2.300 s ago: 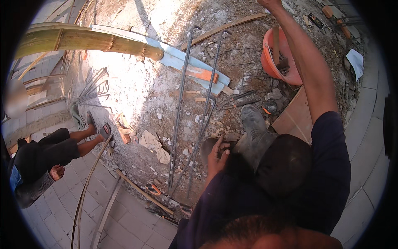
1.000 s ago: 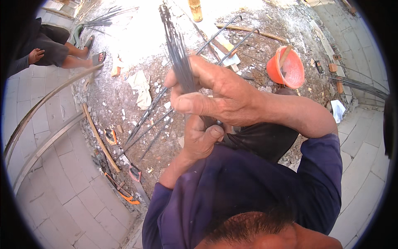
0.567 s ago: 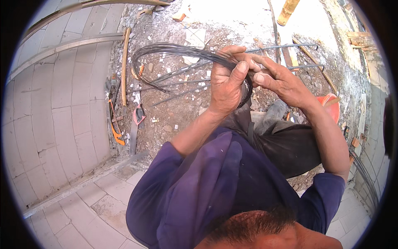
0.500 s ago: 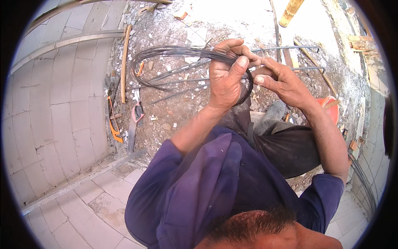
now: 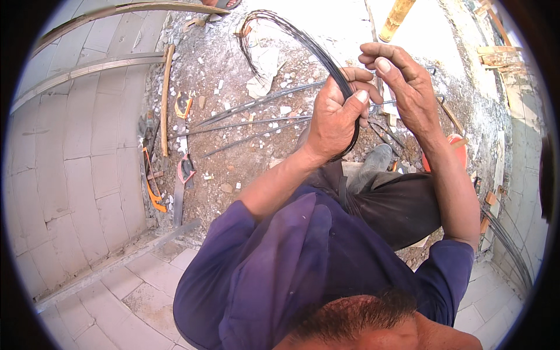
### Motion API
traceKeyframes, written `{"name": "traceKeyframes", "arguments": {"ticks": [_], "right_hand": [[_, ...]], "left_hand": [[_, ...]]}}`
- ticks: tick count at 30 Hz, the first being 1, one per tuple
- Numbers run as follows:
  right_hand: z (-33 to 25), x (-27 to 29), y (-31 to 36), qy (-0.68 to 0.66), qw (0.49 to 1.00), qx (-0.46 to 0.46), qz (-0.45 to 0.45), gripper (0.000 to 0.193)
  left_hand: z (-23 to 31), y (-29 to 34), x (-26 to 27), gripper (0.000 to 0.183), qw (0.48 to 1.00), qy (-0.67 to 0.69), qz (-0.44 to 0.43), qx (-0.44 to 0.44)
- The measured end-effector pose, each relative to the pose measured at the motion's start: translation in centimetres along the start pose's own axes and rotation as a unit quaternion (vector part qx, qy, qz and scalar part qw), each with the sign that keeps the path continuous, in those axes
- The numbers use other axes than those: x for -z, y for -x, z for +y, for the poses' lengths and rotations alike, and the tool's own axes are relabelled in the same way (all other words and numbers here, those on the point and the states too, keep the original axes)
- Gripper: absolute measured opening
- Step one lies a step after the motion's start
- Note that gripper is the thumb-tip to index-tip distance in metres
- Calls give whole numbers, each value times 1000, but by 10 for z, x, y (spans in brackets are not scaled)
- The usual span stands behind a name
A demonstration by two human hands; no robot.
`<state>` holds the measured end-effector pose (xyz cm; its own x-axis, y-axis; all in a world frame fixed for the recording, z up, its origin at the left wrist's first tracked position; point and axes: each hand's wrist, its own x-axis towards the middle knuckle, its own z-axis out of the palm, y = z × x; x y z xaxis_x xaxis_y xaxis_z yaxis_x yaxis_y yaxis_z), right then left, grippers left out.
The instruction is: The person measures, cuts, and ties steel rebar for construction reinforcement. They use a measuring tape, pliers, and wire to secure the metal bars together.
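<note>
My left hand is closed around a bundle of thin black wire, with the thumb pressed over the strands. The bundle arches up and away to the far left, where its end hooks back down. Its lower part curves below my left hand, near my dark trousers. To the right of the bundle, my right hand is raised with thumb and fingers apart. No wire shows in it, and it does not touch the bundle.
Steel rods lie across rubble beyond my hands. At left are an orange hacksaw, a red-handled saw and a wooden stick. A red bucket stands right; a bamboo pole juts in. Someone's foot shows at the top.
The bundle has swung from lying leftward to arching upward and away. My right hand has moved off the wire to the right and opened. My left hand has shifted slightly right, still gripping.
</note>
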<state>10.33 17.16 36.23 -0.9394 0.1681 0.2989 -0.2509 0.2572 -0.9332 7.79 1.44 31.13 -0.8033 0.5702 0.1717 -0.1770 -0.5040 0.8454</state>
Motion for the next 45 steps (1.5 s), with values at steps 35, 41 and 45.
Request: {"name": "traceKeyframes", "arguments": {"ticks": [35,41,45], "right_hand": [[2,225,7,-339,886,-3,316,18],[97,488,134,-304,806,15,508,23],[130,485,154,-250,776,-7,579,14]], "left_hand": [[53,-9,69,22,964,-244,-17,102],[154,7,189,24,899,-424,53,100],[245,61,215,31,823,-497,268,61]]}}
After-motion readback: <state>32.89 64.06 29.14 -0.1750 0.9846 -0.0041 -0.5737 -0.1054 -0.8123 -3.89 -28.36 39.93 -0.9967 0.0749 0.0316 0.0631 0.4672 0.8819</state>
